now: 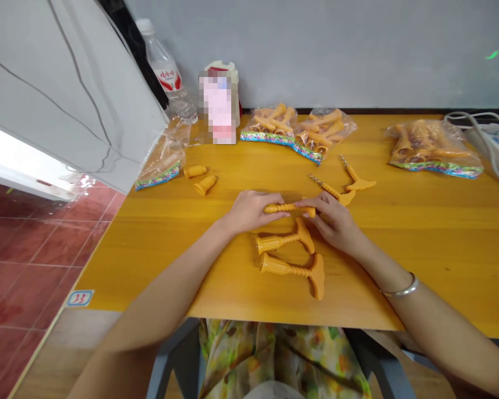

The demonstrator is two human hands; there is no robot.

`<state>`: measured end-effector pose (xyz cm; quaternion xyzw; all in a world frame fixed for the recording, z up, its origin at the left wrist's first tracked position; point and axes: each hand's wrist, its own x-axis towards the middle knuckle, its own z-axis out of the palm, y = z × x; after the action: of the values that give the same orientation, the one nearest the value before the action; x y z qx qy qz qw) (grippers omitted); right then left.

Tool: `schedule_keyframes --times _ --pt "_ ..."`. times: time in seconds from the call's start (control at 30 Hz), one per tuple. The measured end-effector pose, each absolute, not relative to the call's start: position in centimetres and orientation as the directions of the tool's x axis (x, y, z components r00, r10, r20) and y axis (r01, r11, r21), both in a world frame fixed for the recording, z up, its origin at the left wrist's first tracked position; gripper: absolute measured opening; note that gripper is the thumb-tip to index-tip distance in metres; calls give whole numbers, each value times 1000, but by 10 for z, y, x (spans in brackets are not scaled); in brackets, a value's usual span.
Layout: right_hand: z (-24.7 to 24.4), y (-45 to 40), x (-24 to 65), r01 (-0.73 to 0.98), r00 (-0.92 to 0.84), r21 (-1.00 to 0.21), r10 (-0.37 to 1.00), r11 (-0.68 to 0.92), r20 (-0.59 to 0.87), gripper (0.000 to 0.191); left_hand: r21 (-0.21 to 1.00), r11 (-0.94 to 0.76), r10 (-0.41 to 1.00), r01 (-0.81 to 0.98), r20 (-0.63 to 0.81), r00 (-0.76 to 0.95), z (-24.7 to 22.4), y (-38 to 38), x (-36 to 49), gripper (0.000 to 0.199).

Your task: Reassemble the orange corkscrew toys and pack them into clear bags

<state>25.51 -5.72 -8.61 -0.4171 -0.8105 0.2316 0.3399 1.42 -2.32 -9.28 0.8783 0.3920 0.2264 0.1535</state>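
The left hand [251, 211] and right hand [331, 221] pinch a ribbed orange plastic shaft [289, 208] between their fingers [305, 203]. Two capped T-handles [286, 266] lie assembled on the counter [399, 249]; full bags [434, 151] remain.

We see our amber wooden table [419, 249], bags of orange corkscrew parts [299, 133] at twelve o'clock, another bag [434, 149] at two, two corkscrews [343, 183] at one, two plastic handles [289, 263] at six, two orange caps [199, 180] and a limp plastic bag [160, 163] at ten
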Motion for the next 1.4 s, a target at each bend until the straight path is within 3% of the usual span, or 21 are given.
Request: schedule_keyframes --times 0.1,0.3,0.37,0.5,0.6,0.7,0.83,0.93,1.0,1.07,1.23,1.33,1.4 --pt "-86 -57 255 541 -422 -684 862 489 283 32 424 -649 757 631 283 589 -95 -23 14 36" --pt "-86 -62 248 437 -336 -888 942 141 -16 46 337 -711 701 617 400 590 -99 -22 14 36" --pt "-88 -61 248 397 -317 -902 948 169 38 43 324 -724 686 609 431 586 -99 -22 14 38" --pt "-95 -55 252 436 -317 -787 892 437 320 29 394 -716 698 576 406 590 -98 -23 16 36" --pt "-96 -53 254 476 -327 -728 868 493 373 28 460 -689 722 560 371 584 -100 -24 17 35" --pt "-93 -56 253 492 -331 -786 915 375 229 36 444 -683 729 579 384 566 -101 -24 17 36" --pt "-87 -61 248 417 -306 -899 952 134 0 50 323 -723 684 610 456 570 -99 -21 16 40" --pt "-85 -61 247 354 -250 -935 965 13 -81 57 252 -768 626 589 493 605 -97 -21 17 39" --pt "-86 -58 249 337 -233 -940 972 48 -34 55 236 -776 617 585 480 624 -96 -22 17 35" --pt "-89 -55 251 355 -238 -916 965 189 107 46 271 -763 641 587 441 628 -96 -23 17 30" --pt "-97 -53 254 485 -318 -688 842 539 436 23 460 -697 714 551 368 596 -99 -26 18 33" --pt "-96 -56 253 510 -384 -629 809 587 445 24 507 -679 726 532 357 588 -101 -26 19 32" --pt "-94 -58 252 536 -403 -654 842 534 357 31 487 -673 735 557 360 574 -103 -25 19 28"
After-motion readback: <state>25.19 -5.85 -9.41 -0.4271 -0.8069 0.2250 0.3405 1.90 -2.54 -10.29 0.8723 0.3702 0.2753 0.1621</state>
